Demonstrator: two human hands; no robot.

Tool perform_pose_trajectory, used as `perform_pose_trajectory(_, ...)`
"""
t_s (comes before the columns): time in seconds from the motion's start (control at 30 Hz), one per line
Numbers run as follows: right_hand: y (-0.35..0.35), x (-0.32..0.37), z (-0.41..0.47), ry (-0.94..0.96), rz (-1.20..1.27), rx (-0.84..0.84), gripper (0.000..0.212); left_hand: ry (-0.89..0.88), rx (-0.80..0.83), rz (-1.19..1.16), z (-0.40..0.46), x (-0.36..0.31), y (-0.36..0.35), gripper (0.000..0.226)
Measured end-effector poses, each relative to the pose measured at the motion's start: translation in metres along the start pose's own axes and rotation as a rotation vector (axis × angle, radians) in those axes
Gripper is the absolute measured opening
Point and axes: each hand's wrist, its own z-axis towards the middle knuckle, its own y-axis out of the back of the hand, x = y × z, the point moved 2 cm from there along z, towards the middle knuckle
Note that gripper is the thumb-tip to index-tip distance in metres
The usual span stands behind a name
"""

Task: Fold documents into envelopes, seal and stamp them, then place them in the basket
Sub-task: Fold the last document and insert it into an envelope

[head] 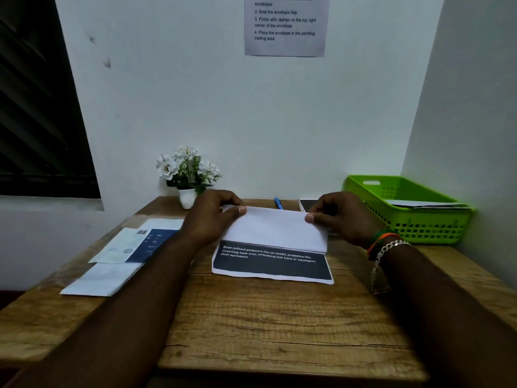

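A printed document (272,247) lies in the middle of the wooden desk (279,326), its far part folded toward me so the white back shows over a dark printed band. My left hand (212,217) pinches the fold's upper left corner. At the upper right corner my right hand (341,217) pinches the same sheet. A green plastic basket (419,225) stands at the far right with papers inside. White envelopes (103,278) and a blue-and-white sheet (134,245) lie at the left.
A small white pot of white flowers (188,175) stands at the back left. A blue pen (278,203) and a dark flat item (307,204) lie behind the document. An instruction sheet (285,23) hangs on the wall. Walls close the back and right.
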Motion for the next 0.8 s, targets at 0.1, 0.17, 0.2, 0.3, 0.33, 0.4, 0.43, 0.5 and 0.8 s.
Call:
perform_pose_trajectory(0.1,0.011,-0.006,-0.003,-0.024,0.019,-0.002,0.011,0.009,0.006,0.045,0.000,0.003,0.002,0.004)
perform_pose_trajectory(0.17,0.014,-0.005,-0.005,-0.004,0.040,0.025,0.010,0.010,0.003,0.068,-0.001,0.003,0.004,0.008)
perform_pose_trajectory(0.2,0.015,-0.003,-0.006,0.008,0.050,0.042,0.009,0.015,0.014,0.061,-0.001,0.004,0.005,0.012)
perform_pose_trajectory(0.3,0.019,0.007,-0.008,0.027,0.122,0.095,0.007,0.049,0.096,-0.036,-0.001,0.001,0.009,0.043)
perform_pose_trajectory(0.33,0.021,0.010,-0.009,0.030,0.149,0.119,0.007,0.057,0.118,-0.052,-0.003,-0.001,0.010,0.054)
perform_pose_trajectory(0.4,0.023,0.013,-0.009,0.025,0.167,0.177,0.008,0.067,0.201,-0.064,-0.006,-0.005,0.008,0.053)
perform_pose_trajectory(0.43,0.023,0.015,-0.010,0.016,0.157,0.221,0.010,0.084,0.267,-0.050,-0.007,-0.004,0.004,0.042)
perform_pose_trajectory(0.5,0.021,0.016,-0.012,0.012,0.100,0.335,0.014,0.121,0.417,0.068,-0.012,-0.004,-0.002,0.032)
perform_pose_trajectory(0.8,-0.001,0.008,-0.015,-0.122,-0.036,0.578,0.011,0.175,0.476,0.349,-0.019,0.003,-0.021,0.078)
